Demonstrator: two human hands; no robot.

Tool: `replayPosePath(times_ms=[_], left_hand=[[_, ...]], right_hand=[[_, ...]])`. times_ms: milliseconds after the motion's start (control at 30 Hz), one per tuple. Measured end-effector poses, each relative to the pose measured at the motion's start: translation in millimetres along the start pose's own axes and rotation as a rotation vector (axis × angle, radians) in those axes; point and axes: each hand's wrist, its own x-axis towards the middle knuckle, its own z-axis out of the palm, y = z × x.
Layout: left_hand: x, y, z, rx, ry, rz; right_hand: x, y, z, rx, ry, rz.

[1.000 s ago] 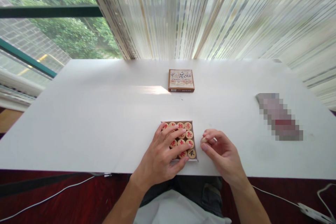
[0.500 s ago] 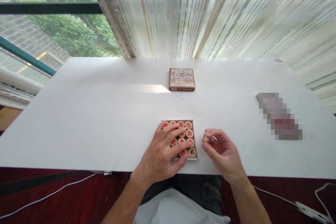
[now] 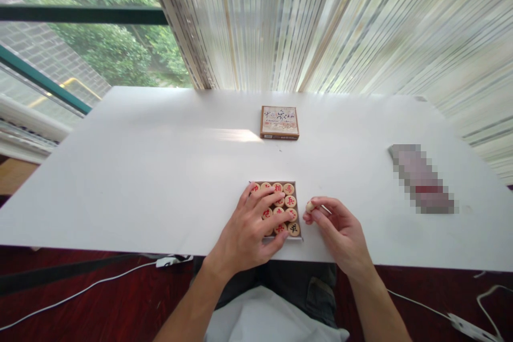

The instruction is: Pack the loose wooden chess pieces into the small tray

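An open box tray (image 3: 298, 236) of round wooden Chinese chess pieces (image 3: 289, 188) lies near the table's front edge. Most visible pieces carry red characters; one black-marked piece (image 3: 294, 229) is at the front right corner. My left hand (image 3: 256, 224) lies over the tray with fingers spread, covering much of its left side and touching the pieces. Just right of the tray, my right hand (image 3: 339, 232) pinches a single Chinese chess piece (image 3: 309, 207) between thumb and fingers. Its marked face cannot be read.
Behind the tray on the white table (image 3: 160, 171) lies a closed Chinese chess box lid (image 3: 279, 122). A blurred-out flat object (image 3: 422, 179) rests at the right. Striped curtains (image 3: 256, 21) and a window stand at the back. White cables (image 3: 88, 288) run across the floor.
The fingers of my right hand have turned the chess piece, and it has moved slightly left and up. My left hand stays spread over the tray. The view has shifted a little.
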Motion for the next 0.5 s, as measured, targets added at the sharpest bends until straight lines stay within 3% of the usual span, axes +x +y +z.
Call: replayPosePath(times_ms=[200, 500], left_hand=[[-1, 0, -0.3, -0.006, 0.001, 0.010], [-3, -2, -2.1, -0.073, 0.042, -0.008]], right_hand=[[-12, -7, 9, -0.071, -0.037, -0.020], [-28, -17, 15, -0.441, -0.030, 0.016]])
